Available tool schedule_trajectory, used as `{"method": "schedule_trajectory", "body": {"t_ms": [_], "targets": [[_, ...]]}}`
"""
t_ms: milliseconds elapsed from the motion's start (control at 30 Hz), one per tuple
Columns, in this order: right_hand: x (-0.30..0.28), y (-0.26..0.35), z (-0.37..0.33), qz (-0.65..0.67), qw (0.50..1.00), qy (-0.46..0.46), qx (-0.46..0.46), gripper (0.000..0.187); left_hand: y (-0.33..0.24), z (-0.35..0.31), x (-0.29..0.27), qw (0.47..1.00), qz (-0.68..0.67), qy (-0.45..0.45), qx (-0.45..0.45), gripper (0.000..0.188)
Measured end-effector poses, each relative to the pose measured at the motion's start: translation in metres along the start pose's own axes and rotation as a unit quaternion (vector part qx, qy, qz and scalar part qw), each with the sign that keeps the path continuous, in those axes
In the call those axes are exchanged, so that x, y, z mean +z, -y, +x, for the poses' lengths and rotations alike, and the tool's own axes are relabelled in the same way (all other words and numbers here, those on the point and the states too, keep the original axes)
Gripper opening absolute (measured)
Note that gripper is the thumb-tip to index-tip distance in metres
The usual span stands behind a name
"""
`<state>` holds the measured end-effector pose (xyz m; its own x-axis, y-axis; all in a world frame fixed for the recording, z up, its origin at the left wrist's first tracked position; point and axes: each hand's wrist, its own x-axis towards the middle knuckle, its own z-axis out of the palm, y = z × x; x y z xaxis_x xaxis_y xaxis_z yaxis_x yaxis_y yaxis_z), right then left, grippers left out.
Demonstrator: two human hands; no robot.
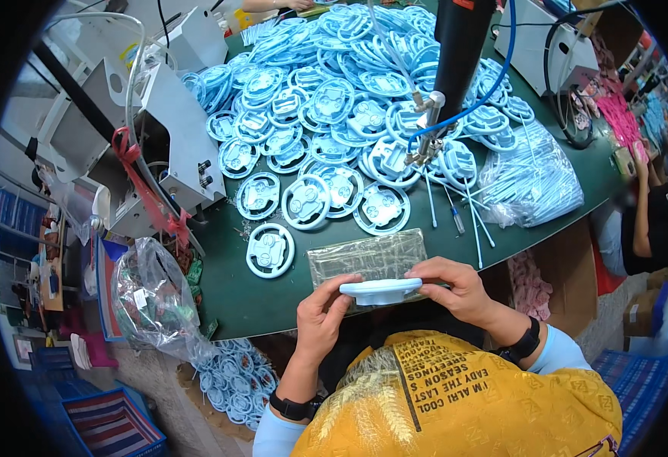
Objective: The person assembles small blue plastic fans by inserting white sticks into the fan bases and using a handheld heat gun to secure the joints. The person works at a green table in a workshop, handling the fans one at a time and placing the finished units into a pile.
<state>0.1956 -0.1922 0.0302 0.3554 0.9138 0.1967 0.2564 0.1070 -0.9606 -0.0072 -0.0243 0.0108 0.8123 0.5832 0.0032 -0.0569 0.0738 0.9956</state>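
Between my two hands I hold a light blue plastic toy steering wheel [382, 292], seen edge-on near the table's front edge. My left hand [320, 316] pinches its left rim between thumb and fingers. On the opposite rim, my right hand [456, 286] grips in the same way. Just beyond the wheel lies a flat pad wrapped in clear tape [368, 257]. One loose steering wheel [270, 250] rests face up to the left of the pad. Behind it a large heap of the same wheels [334, 99] covers much of the green table [250, 311].
A black post with a metal nozzle and blue hose [456, 68] rises over the heap. Right of it are thin blue rods in a plastic bag [532, 179] and a screwdriver [456, 217]. Grey machine housings [170, 145] stand left. More wheels [235, 381] fill a box below. Another person [654, 221] sits right.
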Motion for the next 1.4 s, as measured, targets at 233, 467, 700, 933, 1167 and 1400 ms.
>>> {"method": "schedule_trajectory", "body": {"t_ms": [233,467,700,933,1167,1400], "targets": [[0.000,0.000,-0.001,-0.057,0.998,-0.035,-0.019,0.020,0.007,-0.007,0.004,0.998,0.011,-0.044,-0.034,0.026],[-0.086,-0.025,0.001,-0.087,0.933,-0.302,0.173,0.015,0.017,-0.031,-0.022,0.989,0.014,-0.138,-0.055,0.023],[-0.166,-0.072,0.013,-0.070,0.882,-0.460,0.076,0.035,0.019,-0.034,-0.039,0.976,0.031,-0.209,-0.041,0.019],[-0.091,-0.065,0.022,-0.360,0.884,-0.294,-0.059,0.013,0.039,-0.038,-0.061,0.923,0.244,-0.288,0.070,0.012],[-0.043,-0.064,0.050,-0.484,0.852,-0.196,-0.047,0.033,0.053,-0.013,-0.059,0.862,0.411,-0.246,0.170,0.015],[-0.061,-0.084,0.037,-0.527,0.840,-0.115,0.063,0.017,0.050,-0.011,-0.056,0.849,0.438,-0.235,0.176,0.015]]}}
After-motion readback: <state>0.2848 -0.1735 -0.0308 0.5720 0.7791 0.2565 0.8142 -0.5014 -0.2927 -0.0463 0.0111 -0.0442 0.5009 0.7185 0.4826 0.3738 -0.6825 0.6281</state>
